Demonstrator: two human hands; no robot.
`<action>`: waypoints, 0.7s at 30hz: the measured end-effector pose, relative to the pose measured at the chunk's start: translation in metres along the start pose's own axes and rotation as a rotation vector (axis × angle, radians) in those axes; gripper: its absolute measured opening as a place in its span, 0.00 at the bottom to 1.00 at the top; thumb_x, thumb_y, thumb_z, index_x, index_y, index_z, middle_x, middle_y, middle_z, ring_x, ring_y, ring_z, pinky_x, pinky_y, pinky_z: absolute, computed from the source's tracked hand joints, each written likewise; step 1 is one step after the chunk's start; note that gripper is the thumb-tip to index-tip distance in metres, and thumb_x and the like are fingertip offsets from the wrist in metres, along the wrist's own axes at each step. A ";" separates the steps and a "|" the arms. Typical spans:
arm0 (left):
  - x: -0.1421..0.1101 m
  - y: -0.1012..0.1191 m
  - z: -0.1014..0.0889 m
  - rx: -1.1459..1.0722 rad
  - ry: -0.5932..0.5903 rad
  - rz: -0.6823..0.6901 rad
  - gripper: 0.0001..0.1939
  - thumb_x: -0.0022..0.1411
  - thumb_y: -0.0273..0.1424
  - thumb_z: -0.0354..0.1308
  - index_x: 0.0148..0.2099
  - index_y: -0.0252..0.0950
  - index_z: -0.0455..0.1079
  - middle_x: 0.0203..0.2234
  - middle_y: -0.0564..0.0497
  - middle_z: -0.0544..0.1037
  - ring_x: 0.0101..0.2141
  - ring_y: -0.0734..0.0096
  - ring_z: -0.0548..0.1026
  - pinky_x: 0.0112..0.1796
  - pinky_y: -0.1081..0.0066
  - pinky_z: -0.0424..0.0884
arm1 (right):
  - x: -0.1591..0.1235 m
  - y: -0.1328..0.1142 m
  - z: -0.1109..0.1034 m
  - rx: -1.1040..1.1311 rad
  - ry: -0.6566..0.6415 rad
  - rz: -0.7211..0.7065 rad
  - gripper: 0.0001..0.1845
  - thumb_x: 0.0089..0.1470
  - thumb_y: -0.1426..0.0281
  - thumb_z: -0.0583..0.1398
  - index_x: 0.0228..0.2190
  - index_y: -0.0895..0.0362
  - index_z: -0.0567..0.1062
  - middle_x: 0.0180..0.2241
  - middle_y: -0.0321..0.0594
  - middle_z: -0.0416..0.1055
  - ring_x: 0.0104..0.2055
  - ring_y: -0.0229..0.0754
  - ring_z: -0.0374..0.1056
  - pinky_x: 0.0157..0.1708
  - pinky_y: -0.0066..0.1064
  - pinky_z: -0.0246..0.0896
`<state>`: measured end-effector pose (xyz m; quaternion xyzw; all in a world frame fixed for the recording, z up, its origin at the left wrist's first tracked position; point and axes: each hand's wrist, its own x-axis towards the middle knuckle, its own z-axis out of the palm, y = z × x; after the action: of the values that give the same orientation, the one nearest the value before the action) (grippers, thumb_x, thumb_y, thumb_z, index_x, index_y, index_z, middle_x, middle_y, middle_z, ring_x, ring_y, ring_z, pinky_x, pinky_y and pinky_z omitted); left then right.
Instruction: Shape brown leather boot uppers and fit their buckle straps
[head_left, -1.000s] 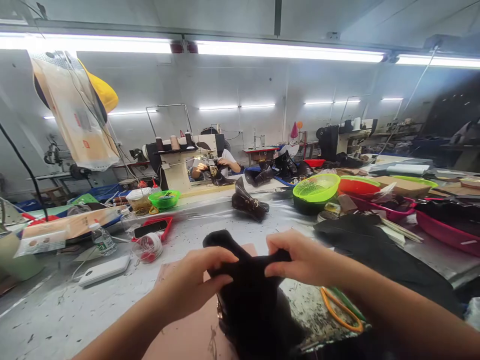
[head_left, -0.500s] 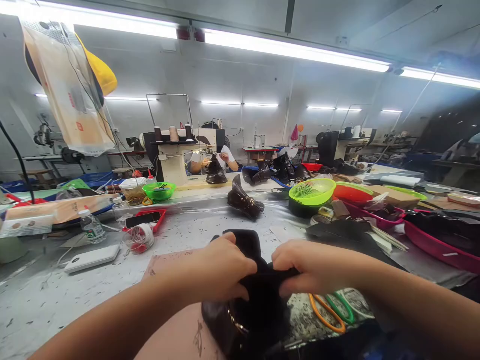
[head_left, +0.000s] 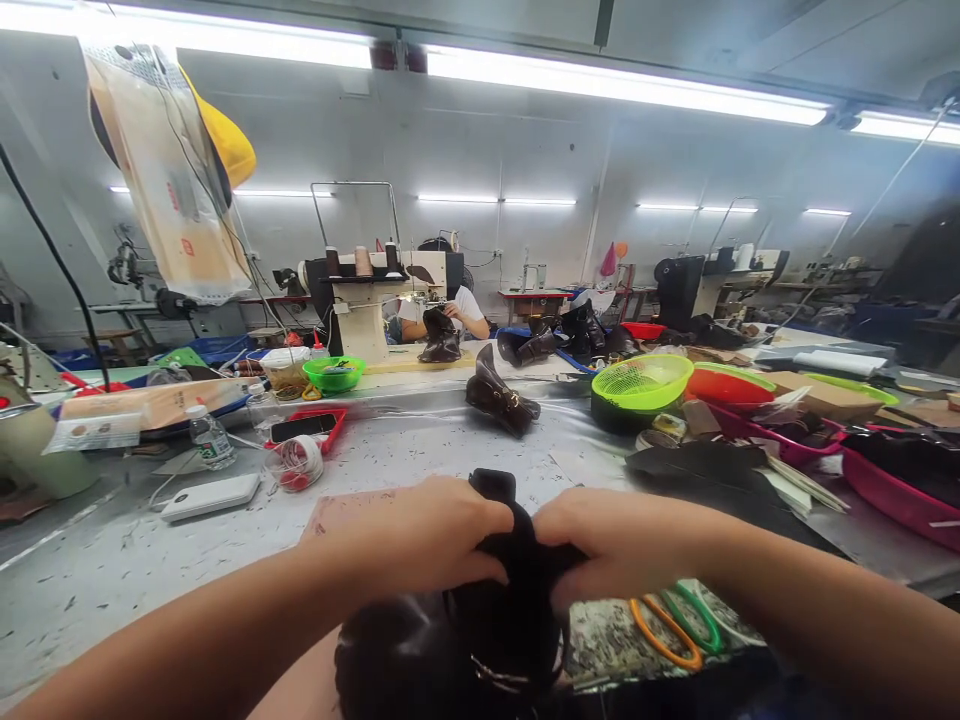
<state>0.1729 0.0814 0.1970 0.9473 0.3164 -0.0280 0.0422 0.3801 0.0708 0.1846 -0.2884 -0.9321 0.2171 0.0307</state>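
A dark leather boot (head_left: 397, 650) with a gold-coloured metal trim lies low in front of me, its shaft toward my hands. My left hand (head_left: 442, 535) grips the left side of the black upper part, thumb and fingers pinched on it. Opposite it, my right hand (head_left: 622, 540) is closed on the right side of the same part. The two hands are almost touching. Their fingertips are partly hidden in the black material. Close to my right wrist lie an orange loop handle (head_left: 664, 632) and a green one (head_left: 697, 615).
Another dark boot (head_left: 501, 392) lies ahead on the worktable (head_left: 247, 560). To the left are a power bank (head_left: 211, 498), a water bottle (head_left: 212, 440) and a red tray (head_left: 337, 430). Green basket (head_left: 645, 380) and pink basin (head_left: 900, 495) stand right. A co-worker (head_left: 469, 312) sits beyond, behind a sewing machine (head_left: 360, 315).
The boot has turned so that its smooth leather front shows more to the left. Both hands keep their hold and have drawn slightly closer together. The view has shifted a little left.
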 end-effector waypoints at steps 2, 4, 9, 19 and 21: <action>-0.001 -0.004 0.001 -0.076 0.030 0.100 0.08 0.53 0.35 0.59 0.28 0.37 0.66 0.24 0.55 0.69 0.26 0.73 0.69 0.25 0.77 0.60 | 0.003 -0.002 0.004 0.005 0.032 0.037 0.05 0.45 0.74 0.61 0.29 0.58 0.74 0.26 0.36 0.71 0.29 0.37 0.65 0.28 0.24 0.57; -0.003 -0.009 0.001 -0.153 0.049 0.181 0.08 0.55 0.34 0.58 0.28 0.35 0.65 0.31 0.54 0.70 0.30 0.75 0.69 0.31 0.78 0.62 | 0.005 -0.003 0.005 0.013 0.012 0.027 0.06 0.46 0.75 0.60 0.30 0.57 0.74 0.26 0.35 0.71 0.29 0.36 0.65 0.29 0.24 0.57; -0.007 -0.013 0.002 -0.153 0.009 0.158 0.05 0.60 0.33 0.52 0.35 0.37 0.64 0.36 0.52 0.71 0.35 0.71 0.70 0.33 0.76 0.63 | 0.008 -0.003 -0.002 0.002 -0.119 -0.010 0.11 0.44 0.77 0.61 0.34 0.59 0.72 0.30 0.37 0.72 0.30 0.37 0.65 0.30 0.24 0.58; -0.004 -0.012 0.006 0.105 0.002 0.108 0.10 0.60 0.37 0.50 0.30 0.37 0.61 0.25 0.54 0.70 0.23 0.71 0.68 0.22 0.74 0.55 | 0.021 -0.008 0.015 0.225 0.065 0.130 0.04 0.45 0.71 0.60 0.22 0.59 0.73 0.18 0.29 0.62 0.22 0.32 0.58 0.24 0.21 0.54; -0.007 -0.017 0.006 0.030 0.020 0.161 0.08 0.58 0.34 0.54 0.29 0.37 0.60 0.27 0.55 0.69 0.24 0.74 0.67 0.23 0.75 0.56 | 0.020 -0.007 0.016 0.211 0.050 0.132 0.03 0.46 0.73 0.59 0.23 0.59 0.72 0.19 0.29 0.62 0.23 0.32 0.58 0.25 0.22 0.54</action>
<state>0.1570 0.0905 0.1906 0.9704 0.2391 -0.0198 0.0269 0.3565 0.0708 0.1715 -0.3494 -0.8821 0.3081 0.0698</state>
